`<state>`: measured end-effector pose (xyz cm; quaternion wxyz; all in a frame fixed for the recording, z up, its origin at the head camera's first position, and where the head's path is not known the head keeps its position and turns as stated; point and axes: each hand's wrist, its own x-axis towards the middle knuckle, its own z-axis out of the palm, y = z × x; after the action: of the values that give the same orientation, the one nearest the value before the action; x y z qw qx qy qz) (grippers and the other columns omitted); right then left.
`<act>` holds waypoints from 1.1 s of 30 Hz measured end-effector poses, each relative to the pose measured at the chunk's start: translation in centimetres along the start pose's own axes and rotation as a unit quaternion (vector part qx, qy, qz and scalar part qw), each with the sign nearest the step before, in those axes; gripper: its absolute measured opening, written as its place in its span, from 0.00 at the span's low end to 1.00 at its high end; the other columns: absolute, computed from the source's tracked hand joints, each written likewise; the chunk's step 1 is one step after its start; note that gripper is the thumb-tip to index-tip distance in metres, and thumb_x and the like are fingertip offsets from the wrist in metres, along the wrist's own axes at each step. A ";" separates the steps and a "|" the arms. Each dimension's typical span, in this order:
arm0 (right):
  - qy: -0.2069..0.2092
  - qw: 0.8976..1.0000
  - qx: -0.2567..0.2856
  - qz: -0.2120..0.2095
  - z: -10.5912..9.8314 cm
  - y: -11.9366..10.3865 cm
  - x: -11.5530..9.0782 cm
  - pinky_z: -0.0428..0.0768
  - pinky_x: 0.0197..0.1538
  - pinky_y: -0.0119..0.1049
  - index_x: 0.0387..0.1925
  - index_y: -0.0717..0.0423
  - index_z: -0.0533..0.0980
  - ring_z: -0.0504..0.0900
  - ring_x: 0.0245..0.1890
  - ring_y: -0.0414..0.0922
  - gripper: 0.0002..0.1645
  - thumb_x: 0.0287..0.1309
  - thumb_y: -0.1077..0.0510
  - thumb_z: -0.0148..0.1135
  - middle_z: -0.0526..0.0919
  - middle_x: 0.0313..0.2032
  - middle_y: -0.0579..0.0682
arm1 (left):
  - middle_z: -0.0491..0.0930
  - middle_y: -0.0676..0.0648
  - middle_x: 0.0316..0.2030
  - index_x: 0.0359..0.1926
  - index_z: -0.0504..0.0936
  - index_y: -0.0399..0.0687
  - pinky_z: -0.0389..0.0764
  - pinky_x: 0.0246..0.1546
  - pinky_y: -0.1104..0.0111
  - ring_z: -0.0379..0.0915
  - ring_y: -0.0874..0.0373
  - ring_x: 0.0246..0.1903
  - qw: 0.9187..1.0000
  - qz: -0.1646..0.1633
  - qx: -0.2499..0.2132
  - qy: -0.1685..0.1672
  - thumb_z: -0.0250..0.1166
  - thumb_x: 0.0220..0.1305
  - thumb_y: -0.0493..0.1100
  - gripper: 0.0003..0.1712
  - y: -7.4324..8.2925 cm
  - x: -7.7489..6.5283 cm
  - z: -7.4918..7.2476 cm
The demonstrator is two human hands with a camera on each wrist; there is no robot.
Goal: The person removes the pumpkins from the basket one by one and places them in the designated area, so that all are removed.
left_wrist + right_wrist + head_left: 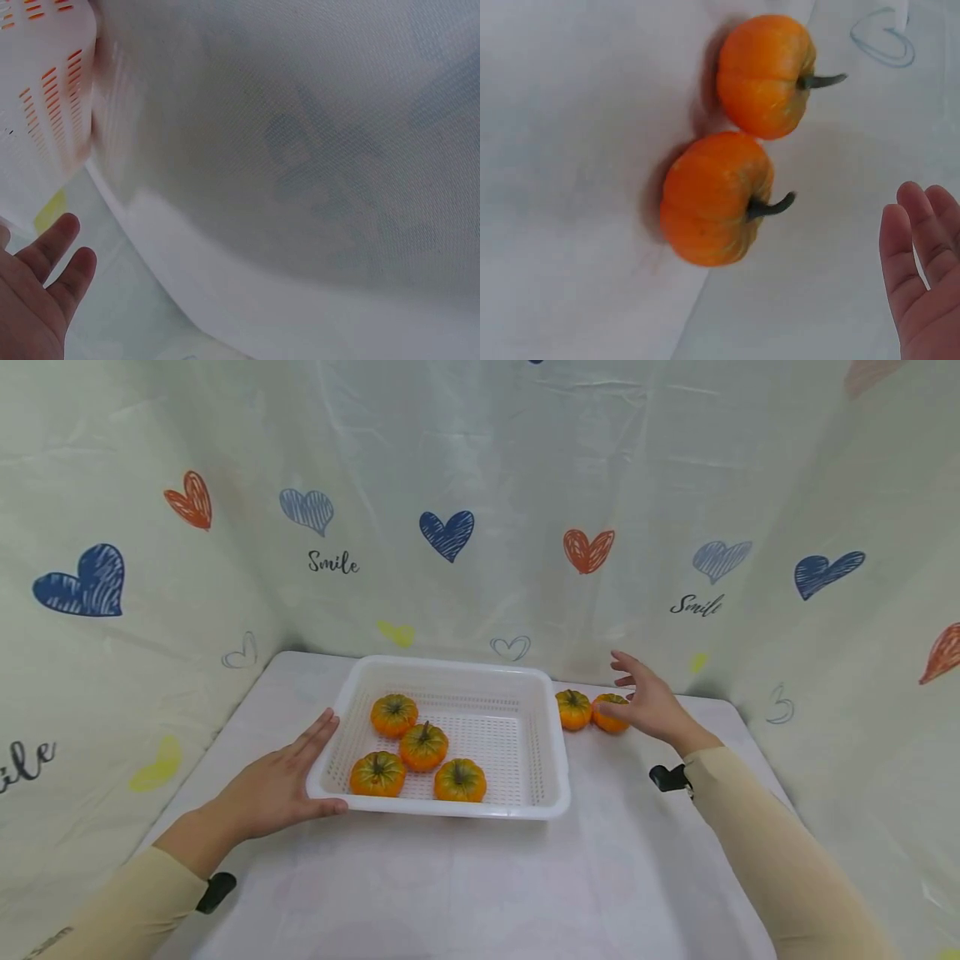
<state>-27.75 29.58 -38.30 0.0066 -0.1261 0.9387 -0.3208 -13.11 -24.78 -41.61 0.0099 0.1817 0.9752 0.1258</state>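
Observation:
A white perforated plastic basket point(450, 809) stands on the table with several small orange-green pumpkins point(423, 747) inside. My left hand point(272, 791) lies along the basket's left side, fingers straight at the rim and thumb by the front left corner. In the left wrist view, two straight fingers point(71, 281) show below the basket's slotted wall point(56, 105). Right of the basket, a pumpkin point(573, 710) and another pumpkin point(609, 717) sit side by side. Over the outer one, my right hand point(656, 706) hovers with fingers spread, partly covering it and holding nothing.
The white-covered table point(465, 893) reaches back to a hanging curtain point(510, 460) printed with hearts and the word "Smile". More of this curtain closes in on the left and right sides. A dark wrist device point(670, 777) sits at the right cuff.

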 end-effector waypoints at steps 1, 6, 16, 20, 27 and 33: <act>-0.003 1.000 0.003 -0.009 0.1 -0.7 0.1 0.74 0.58 0.59 0.79 0.49 0.49 0.69 0.62 0.58 0.61 0.52 0.48 0.77 0.62 0.71 0.58 | 0.36 0.45 0.79 0.80 0.34 0.50 0.71 0.56 0.40 0.67 0.33 0.62 1.000 0.000 0.000 0.000 0.60 0.54 0.79 0.69 0.0 0.0 0.0; -0.028 0.998 0.013 -0.061 0.8 -3.9 0.3 0.74 0.60 0.56 0.78 0.47 0.52 0.71 0.61 0.55 0.61 0.50 0.45 0.78 0.65 0.70 0.56 | 0.37 0.44 0.79 0.80 0.35 0.50 0.71 0.56 0.39 0.67 0.32 0.62 1.000 -0.002 -0.002 0.000 0.59 0.54 0.79 0.69 0.1 0.0 -0.1; -0.121 0.986 0.004 -0.111 2.8 -9.0 -0.4 0.77 0.58 0.52 0.76 0.46 0.55 0.73 0.60 0.51 0.60 0.48 0.45 0.79 0.69 0.67 0.54 | 0.38 0.44 0.79 0.80 0.36 0.48 0.72 0.56 0.40 0.67 0.33 0.62 1.000 0.005 -0.002 0.008 0.60 0.54 0.78 0.69 0.0 -0.1 0.1; -0.163 0.978 -0.034 -0.129 3.2 -10.6 -0.4 0.78 0.56 0.49 0.76 0.45 0.57 0.75 0.59 0.48 0.58 0.49 0.43 0.78 0.72 0.66 0.50 | 0.38 0.44 0.79 0.80 0.36 0.48 0.72 0.56 0.40 0.68 0.32 0.61 1.000 0.004 0.000 0.012 0.60 0.54 0.78 0.69 -0.1 -0.2 0.2; -0.232 0.956 -0.074 -0.163 3.6 -13.5 0.3 0.79 0.55 0.43 0.76 0.43 0.58 0.77 0.56 0.44 0.56 0.50 0.42 0.77 0.74 0.63 0.46 | 0.39 0.44 0.79 0.80 0.37 0.48 0.71 0.57 0.40 0.68 0.33 0.61 1.000 -0.001 -0.005 0.011 0.61 0.54 0.78 0.69 0.2 -0.4 -0.2; -0.289 0.943 -0.075 -0.149 4.7 -15.8 1.2 0.81 0.51 0.39 0.74 0.42 0.61 0.76 0.56 0.45 0.52 0.51 0.45 0.77 0.74 0.62 0.45 | 0.38 0.45 0.79 0.80 0.36 0.49 0.71 0.57 0.40 0.68 0.33 0.61 1.000 -0.002 -0.009 0.010 0.59 0.53 0.80 0.70 0.1 -0.3 0.0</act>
<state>-24.83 14.47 -32.42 0.2203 -0.3518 0.8883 -0.1965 -12.79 -24.79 -41.59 0.0018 0.1779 0.9746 0.1362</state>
